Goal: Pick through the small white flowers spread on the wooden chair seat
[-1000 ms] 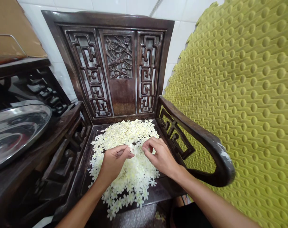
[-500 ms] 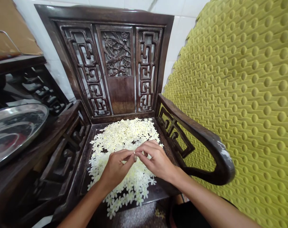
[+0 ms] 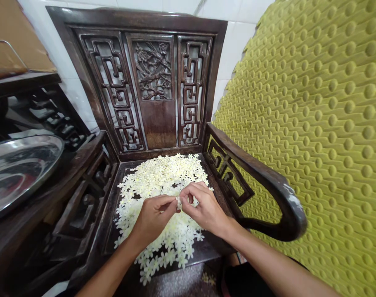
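Note:
Between my fingertips, just above the chair seat, is a small white flower point(image 3: 178, 203), partly hidden by the fingers. My left hand point(image 3: 155, 214) pinches it from the left with thumb and forefinger. From the right, my right hand point(image 3: 203, 206) has its thumb and forefinger closed at the same flower, the fingertips of both hands nearly meeting. Beneath and around the hands, many loose white flowers point(image 3: 163, 175) cover the seat of a dark carved wooden chair point(image 3: 159, 119), thickest toward the backrest.
A shiny metal tray point(image 3: 51, 159) stands at the left beside the chair's left armrest point(image 3: 79, 165). The right armrest point(image 3: 262, 181) curves forward near a yellow bumpy padded surface point(image 3: 314, 123). Cardboard point(image 3: 17, 37) is at the upper left. White tiled wall point(image 3: 234, 41) lies behind.
My fingertips have parted slightly, the right hand shifting a little to the right. More of the white flower now shows between them.

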`<state>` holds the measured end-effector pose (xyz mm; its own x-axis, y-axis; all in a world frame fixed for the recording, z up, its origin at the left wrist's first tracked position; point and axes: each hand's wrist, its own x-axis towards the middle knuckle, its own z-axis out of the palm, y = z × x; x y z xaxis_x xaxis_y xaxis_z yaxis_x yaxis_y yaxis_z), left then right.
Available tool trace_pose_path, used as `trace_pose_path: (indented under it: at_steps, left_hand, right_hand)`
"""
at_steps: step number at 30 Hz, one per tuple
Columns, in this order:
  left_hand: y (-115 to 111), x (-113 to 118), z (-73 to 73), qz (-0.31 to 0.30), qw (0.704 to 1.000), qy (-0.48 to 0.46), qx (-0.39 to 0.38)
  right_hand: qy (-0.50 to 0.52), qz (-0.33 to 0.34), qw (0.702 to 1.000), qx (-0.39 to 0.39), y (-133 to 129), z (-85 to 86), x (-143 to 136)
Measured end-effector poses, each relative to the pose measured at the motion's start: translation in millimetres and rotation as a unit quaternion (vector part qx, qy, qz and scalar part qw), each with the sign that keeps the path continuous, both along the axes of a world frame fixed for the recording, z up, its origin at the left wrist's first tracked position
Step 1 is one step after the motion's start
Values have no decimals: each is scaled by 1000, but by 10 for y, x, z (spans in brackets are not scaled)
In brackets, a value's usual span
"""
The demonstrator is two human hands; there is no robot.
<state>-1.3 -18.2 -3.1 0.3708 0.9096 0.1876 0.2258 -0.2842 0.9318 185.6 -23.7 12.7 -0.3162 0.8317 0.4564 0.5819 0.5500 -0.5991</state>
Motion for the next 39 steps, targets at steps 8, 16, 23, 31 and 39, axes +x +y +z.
trace_pose_path:
  at_steps: [8,16,23,31,39]
  left_hand:
    - [110,-74,0,147,979,-74,-123]
    - [86,-49,-8,120,987,-61,-91]
    - [25,-41,-6,48,995,38,76]
    - [-4,-44,32,24,994,65,85]
    - [1,-44,24,16,993,70,92]
  right_hand:
    - [70,-76,994,-34,46,46,61]
    - [65,-57,995,-49,45,63,56]
    - [26,33,999,-9,-9,52,-12]
    - [11,37,999,7,8,8,-6]
    - [9,40,999,14,10,15,-6]
